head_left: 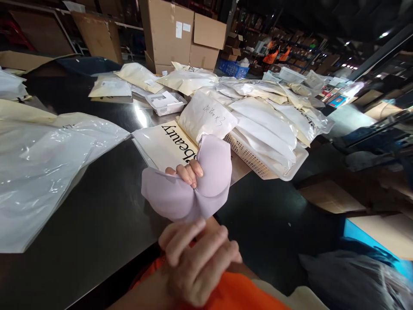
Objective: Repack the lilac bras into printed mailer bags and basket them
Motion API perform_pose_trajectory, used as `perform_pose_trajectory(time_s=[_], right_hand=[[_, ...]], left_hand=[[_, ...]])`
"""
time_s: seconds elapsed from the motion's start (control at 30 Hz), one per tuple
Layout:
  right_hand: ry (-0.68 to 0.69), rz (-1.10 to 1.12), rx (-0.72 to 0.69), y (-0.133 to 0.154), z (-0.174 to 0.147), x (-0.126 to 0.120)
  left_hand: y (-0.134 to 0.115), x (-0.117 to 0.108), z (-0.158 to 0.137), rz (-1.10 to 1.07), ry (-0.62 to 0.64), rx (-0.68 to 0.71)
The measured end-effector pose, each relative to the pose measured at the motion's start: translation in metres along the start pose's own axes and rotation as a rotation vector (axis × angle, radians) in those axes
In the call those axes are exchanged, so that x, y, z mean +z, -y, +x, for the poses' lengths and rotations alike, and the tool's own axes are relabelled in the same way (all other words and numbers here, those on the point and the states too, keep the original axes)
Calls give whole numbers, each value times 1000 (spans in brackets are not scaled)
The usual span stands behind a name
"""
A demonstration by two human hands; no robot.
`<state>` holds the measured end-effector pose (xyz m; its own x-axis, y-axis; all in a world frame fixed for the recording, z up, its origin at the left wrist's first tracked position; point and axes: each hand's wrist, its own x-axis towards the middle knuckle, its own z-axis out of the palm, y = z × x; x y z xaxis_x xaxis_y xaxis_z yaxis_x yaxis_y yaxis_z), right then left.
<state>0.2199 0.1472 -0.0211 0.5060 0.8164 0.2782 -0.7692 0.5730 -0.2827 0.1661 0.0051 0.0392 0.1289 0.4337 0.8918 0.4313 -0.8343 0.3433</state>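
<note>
A pale lilac moulded bra [213, 172] is held up over the edge of the dark table, cups spread apart. Behind it is my right hand [189, 173]; its fingers wrap over the top edge at the middle, while the palm is hidden by the cups. Closer to the camera, my left hand [201, 260] shows its back, just below the bra. Its fingers are half bent and apart, with nothing visible in them. Beyond the bra lie a flat cream bag printed "beauty" [167, 144] and a stuffed white bag with handwriting [208, 116].
Large clear plastic bags [48, 159] cover the table's left side. On the right, a white perforated basket [250, 157] carries several stacked bags. Farther back are a small white tray [166, 105], a big cardboard box [169, 34] and a blue crate [234, 69].
</note>
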Motion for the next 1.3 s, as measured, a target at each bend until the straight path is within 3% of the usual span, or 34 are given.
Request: perform_pose_trajectory(time_s=[0.07,0.27,0.47,0.63,0.77,1.0,1.13,1.3], right_hand=[[-53,39,5,3,-6,8],[-9,103,40,12,-21,35],[-138,29,92,20,-33,57],[-9,-133,139,24,-26,55],[106,-255,49,14,-21,46],[73,-206,56,10,-31,49],[237,-267,42,10,-30,44],[582,-281,-154,-1,-10,12]], left_hand=[[8,3,8,-13,-99,85],[25,16,13,215,82,-3],[32,27,10,364,157,-12],[29,24,11,346,175,-26],[29,21,11,305,138,-28],[32,16,14,350,118,-3],[31,12,15,367,113,29],[31,9,9,323,106,34]])
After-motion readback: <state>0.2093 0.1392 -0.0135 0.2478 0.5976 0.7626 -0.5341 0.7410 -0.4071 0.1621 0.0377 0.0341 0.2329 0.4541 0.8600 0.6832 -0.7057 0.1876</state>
